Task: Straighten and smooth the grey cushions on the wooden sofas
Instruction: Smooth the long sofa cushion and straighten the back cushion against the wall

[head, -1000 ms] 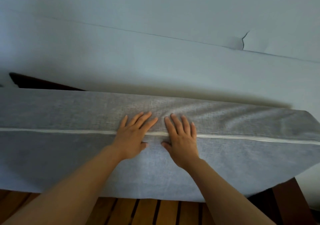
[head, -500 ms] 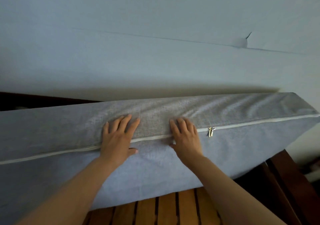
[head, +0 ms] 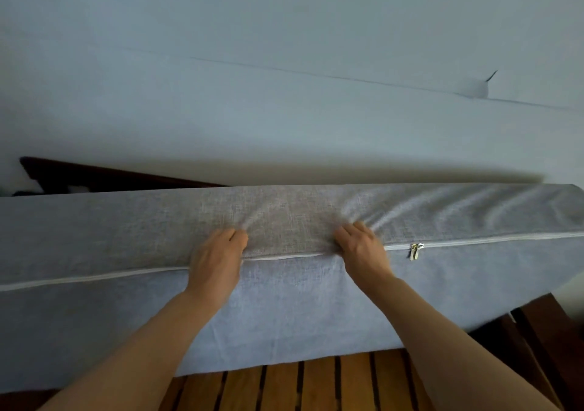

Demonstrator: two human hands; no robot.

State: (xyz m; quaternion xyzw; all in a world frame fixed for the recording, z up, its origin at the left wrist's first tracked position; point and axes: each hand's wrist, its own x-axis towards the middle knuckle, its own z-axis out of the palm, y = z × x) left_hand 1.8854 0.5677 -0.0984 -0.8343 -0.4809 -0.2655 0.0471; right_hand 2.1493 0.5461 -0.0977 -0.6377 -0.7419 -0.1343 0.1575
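Evidently soft and bulky, the grey cushion [head: 284, 300] suits our left hand [head: 216, 263] and right hand [head: 363, 252], fingers bunching cloth beside the zip seam [head: 284, 256] at twelve o'clock.

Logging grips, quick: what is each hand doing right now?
Left hand: fingers curled, gripping the grey cushion fabric above the zip.
Right hand: fingers curled, gripping the same cushion fabric, bunching it.

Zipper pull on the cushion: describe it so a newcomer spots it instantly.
Start at the grey cushion standing on edge over the wooden slats. Follow the white zipper line along it to just past the right hand. The zipper pull hangs there, the only small metal tab on the fabric.
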